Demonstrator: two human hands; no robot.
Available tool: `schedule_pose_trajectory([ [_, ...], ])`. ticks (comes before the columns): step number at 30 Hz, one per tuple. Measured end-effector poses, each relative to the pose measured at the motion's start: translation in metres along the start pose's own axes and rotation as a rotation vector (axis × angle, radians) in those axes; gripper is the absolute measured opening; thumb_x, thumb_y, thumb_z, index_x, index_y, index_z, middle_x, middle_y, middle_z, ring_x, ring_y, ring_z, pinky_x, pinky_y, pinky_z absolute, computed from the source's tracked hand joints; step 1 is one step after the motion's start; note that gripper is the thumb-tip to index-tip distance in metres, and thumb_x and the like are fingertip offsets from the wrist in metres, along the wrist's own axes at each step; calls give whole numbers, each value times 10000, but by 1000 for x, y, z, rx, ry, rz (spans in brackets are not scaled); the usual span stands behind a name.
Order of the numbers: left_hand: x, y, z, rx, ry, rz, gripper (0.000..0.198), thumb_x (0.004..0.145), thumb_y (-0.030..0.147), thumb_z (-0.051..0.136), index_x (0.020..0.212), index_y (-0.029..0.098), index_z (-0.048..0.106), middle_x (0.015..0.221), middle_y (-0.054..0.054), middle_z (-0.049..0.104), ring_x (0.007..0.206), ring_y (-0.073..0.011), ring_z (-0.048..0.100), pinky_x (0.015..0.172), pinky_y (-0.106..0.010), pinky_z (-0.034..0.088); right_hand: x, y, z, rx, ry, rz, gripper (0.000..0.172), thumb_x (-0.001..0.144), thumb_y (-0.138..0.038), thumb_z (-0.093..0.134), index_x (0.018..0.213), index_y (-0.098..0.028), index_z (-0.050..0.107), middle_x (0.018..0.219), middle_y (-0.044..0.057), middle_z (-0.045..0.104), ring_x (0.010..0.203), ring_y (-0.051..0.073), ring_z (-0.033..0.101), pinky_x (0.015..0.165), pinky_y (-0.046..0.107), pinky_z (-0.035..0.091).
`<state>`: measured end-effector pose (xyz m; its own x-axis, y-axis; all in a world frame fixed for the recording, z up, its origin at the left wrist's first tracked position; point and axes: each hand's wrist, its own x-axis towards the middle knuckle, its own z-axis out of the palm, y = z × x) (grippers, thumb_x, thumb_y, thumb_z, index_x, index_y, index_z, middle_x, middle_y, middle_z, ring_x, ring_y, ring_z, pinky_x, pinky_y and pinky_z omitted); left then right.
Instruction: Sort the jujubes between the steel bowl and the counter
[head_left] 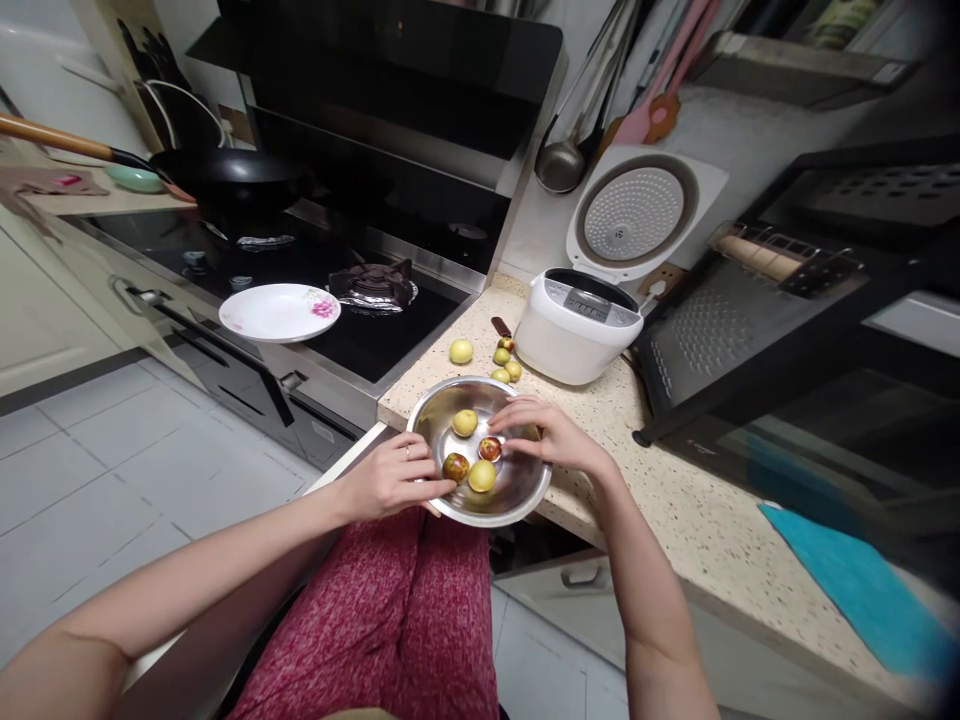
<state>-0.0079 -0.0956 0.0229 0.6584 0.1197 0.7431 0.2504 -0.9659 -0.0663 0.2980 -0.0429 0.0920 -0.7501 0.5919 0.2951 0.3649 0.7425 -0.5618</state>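
A shiny metal bowl (525, 497) rests partly over the counter's front edge, close to my lap. Inside it lie two yellow-green jujubes (481, 476) and two with red-brown patches. My left hand (394, 478) is closed on the bowl's left rim, a fingertip reaching in beside a brown-mottled jujube (455, 467). My right hand (541, 432) comes over the right rim into the bowl. Its thumb and fingers are curled around a red-brown jujube (490, 449), which still sits low in the bowl. On the counter behind the bowl lie several more jujubes (461, 351).
A white rice cooker (570, 340) stands behind the bowl, lid raised. To the left, a flowered plate (277, 315) overhangs the cooktop's front edge, and a black wok (232, 175) sits on a burner. A dark oven (787, 400) and blue cloth (847, 580) are at right.
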Motion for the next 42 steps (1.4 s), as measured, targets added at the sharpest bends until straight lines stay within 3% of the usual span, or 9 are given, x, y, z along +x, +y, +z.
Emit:
schedule_pose_trajectory([
  [3, -1, -1, -1, -8, -10, -2, 274, 1111, 282, 452, 1187, 194, 700, 811, -26, 704, 804, -142, 620, 892, -323, 513, 1, 4, -1, -4, 252, 52, 150, 974, -310, 700, 1072, -265, 805, 1120, 58, 810, 1087, 261, 733, 1028, 467, 552],
  [7, -1, -2, -1, -8, -6, 9, 276, 1111, 265, 443, 1186, 179, 694, 818, -27, 706, 809, -145, 616, 890, -323, 511, 2, 20, -3, -102, 621, 148, 185, 994, -291, 625, 1018, -244, 803, 1063, 76, 811, 1025, 267, 748, 966, 448, 584],
  [11, -1, -2, -1, -9, -4, 12, 266, 1106, 266, 461, 1158, 176, 706, 828, -32, 709, 822, -150, 609, 887, -322, 497, 2, 44, -1, -245, 714, 214, 219, 991, -257, 570, 1029, -228, 783, 1064, 98, 799, 1029, 285, 733, 954, 461, 586],
  [16, 0, -1, 0, -7, -1, 3, 260, 1102, 244, 462, 1146, 182, 712, 817, -27, 701, 802, -146, 597, 880, -320, 496, 6, 70, 1, -399, 604, 187, 296, 998, -192, 493, 1149, -224, 746, 1157, 120, 763, 1103, 291, 701, 1003, 489, 570],
  [19, 2, 0, 1, -4, 26, 12, 247, 1099, 251, 478, 1128, 169, 709, 811, -26, 702, 794, -148, 594, 869, -322, 496, 23, 88, -9, -511, 503, 164, 348, 1001, -160, 464, 1227, -202, 725, 1242, 152, 736, 1151, 301, 685, 1019, 497, 564],
  [24, 2, 0, 2, 2, 41, 5, 296, 1112, 278, 439, 1134, 166, 713, 796, -34, 683, 796, -151, 589, 872, -326, 508, 69, 117, -37, -814, 65, 110, 426, 985, -82, 459, 1351, -155, 664, 1424, 184, 663, 1361, 316, 595, 1173, 510, 460],
  [26, 2, 0, 3, -8, 42, -5, 321, 1118, 293, 420, 1113, 168, 716, 785, -34, 669, 786, -150, 578, 863, -325, 504, 84, 125, -43, -897, -49, 88, 423, 974, -41, 451, 1331, -117, 665, 1442, 206, 649, 1392, 313, 576, 1215, 503, 415],
  [33, 2, -1, 7, -42, 61, -15, 308, 1108, 330, 454, 1065, 173, 715, 743, -20, 622, 763, -159, 533, 823, -322, 463, 104, 137, -45, -962, -191, 46, 389, 940, 9, 512, 1265, -119, 682, 1336, 207, 711, 1296, 278, 647, 1240, 467, 360],
  [42, 4, -1, 6, -91, 66, -34, 383, 1123, 349, 388, 1034, 168, 713, 738, -16, 605, 720, -153, 495, 799, -318, 441, 110, 139, -47, -1026, -260, 54, 345, 990, -36, 462, 1212, -132, 708, 1151, 188, 770, 1100, 312, 712, 1084, 481, 459],
])
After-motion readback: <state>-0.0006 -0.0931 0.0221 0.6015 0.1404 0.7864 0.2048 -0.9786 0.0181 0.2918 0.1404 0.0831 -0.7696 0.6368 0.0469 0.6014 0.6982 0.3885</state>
